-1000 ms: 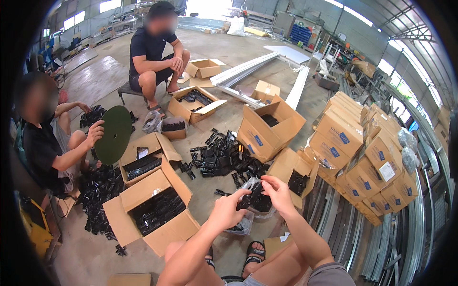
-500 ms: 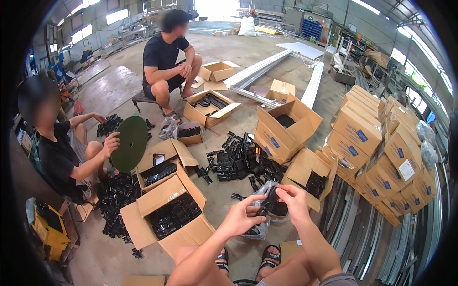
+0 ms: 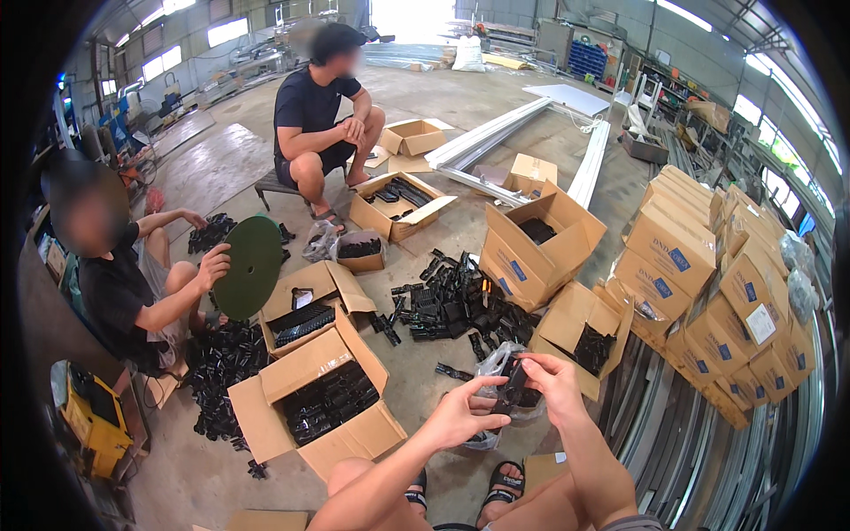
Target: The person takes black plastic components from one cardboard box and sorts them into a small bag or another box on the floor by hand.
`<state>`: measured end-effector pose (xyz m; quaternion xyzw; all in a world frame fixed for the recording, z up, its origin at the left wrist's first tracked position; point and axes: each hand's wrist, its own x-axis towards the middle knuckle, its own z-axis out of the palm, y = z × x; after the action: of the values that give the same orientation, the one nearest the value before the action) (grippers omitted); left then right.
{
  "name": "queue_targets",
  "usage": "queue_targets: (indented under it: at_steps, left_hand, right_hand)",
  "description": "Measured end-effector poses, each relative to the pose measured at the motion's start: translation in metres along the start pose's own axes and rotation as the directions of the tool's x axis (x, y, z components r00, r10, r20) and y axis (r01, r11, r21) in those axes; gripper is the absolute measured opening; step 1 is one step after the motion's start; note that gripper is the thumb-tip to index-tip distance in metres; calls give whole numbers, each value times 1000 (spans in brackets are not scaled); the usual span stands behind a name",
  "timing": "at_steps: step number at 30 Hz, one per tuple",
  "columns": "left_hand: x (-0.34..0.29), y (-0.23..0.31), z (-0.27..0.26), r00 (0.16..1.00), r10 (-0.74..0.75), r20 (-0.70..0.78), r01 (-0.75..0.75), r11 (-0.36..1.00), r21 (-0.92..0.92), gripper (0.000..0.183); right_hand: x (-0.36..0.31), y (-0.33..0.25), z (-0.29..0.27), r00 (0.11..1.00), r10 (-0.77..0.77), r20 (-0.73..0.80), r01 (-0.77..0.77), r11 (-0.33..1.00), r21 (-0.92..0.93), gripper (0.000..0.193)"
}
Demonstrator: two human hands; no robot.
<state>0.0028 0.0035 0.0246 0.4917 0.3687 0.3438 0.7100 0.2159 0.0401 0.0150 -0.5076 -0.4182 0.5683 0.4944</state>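
Between my two hands is a small, long black part (image 3: pixel 510 390), tilted, its exact kind unclear. My left hand (image 3: pixel 462 412) grips its lower end between thumb and fingers. At the upper end, my right hand (image 3: pixel 553 382) pinches it with the fingertips. Just below and behind them, a clear plastic bag (image 3: pixel 486 440) with black parts in it stands on the floor, partly covered by my hands. Beyond lies a loose heap of black parts (image 3: pixel 452 301). An open carton (image 3: pixel 332 403) filled with black parts is on my left, and another carton (image 3: pixel 567 332) stands at my right.
A person on the left holds up a dark green disc (image 3: pixel 247 268) beside another black heap (image 3: pixel 221 380). Another person (image 3: pixel 323 124) sits on a low stool farther back. Stacked closed cartons (image 3: pixel 673 248) and long metal strips (image 3: pixel 664 425) line the right. A white frame (image 3: pixel 496 133) lies behind.
The black part has turned a little in my fingers and now stands more upright. The whole view has shifted slightly. The person on the left still holds the disc up.
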Motion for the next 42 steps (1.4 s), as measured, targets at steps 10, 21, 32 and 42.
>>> queue_targets:
  at_steps: [10, 21, 32, 42]
  left_hand:
    - [0, 5, -9, 990, -90, -108, 47, 938, -344, 64]
    - [18, 23, -49, 923, 77, -377, -323, 687, -651, 65]
    - [11, 11, -59, 928, 12, -373, -260, 738, -622, 65]
    - [29, 12, -46, 946, 40, -323, -238, 761, -604, 65]
  right_hand:
    - [21, -2, 35, 990, -123, -67, 120, 992, -42, 29]
    - [87, 296, 13, 855, 317, 409, 423, 27, -906, 27]
    - [36, 318, 59, 947, 316, -58, -141, 247, -959, 39]
    - [35, 330, 58, 929, 244, -279, -361, 419, -833, 45]
